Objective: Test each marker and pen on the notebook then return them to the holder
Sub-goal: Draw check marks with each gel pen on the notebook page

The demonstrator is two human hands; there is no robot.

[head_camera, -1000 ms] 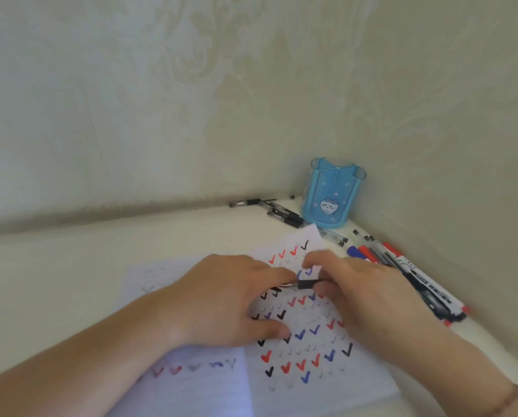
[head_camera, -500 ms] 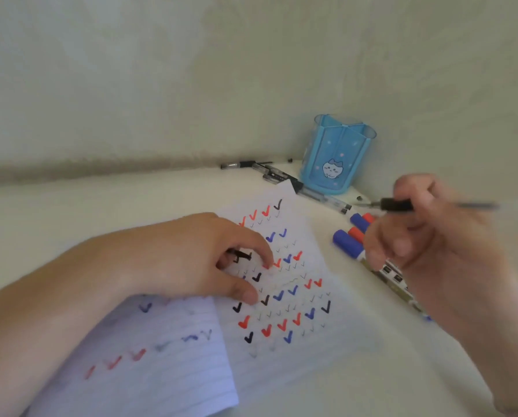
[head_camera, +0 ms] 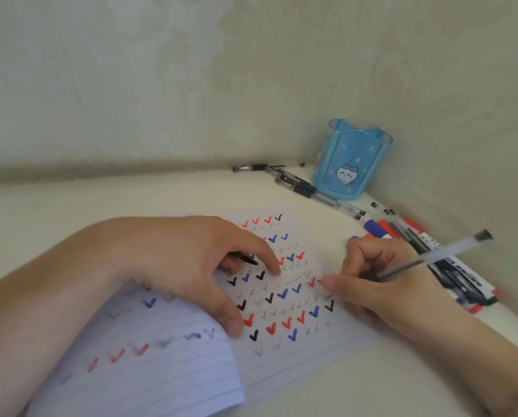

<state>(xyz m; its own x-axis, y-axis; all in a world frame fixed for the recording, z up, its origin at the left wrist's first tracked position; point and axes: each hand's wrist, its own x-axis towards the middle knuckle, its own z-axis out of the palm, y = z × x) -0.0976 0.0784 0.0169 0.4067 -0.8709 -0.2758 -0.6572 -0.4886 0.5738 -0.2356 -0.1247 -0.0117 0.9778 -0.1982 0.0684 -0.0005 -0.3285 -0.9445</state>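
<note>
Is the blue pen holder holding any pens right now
No, the blue holder shows no pens sticking out, while pens and markers lie on the table beside it.

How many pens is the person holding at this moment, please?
1: a clear-barrelled pen in the right hand, tip at the notebook page. The left hand pinches only a small black piece, perhaps a cap. Other pens lie on the table.

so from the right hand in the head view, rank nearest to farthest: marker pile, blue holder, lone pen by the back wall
From the right hand:
1. marker pile, just right of it
2. blue holder, in the far corner
3. lone pen, far left along the back wall
</note>
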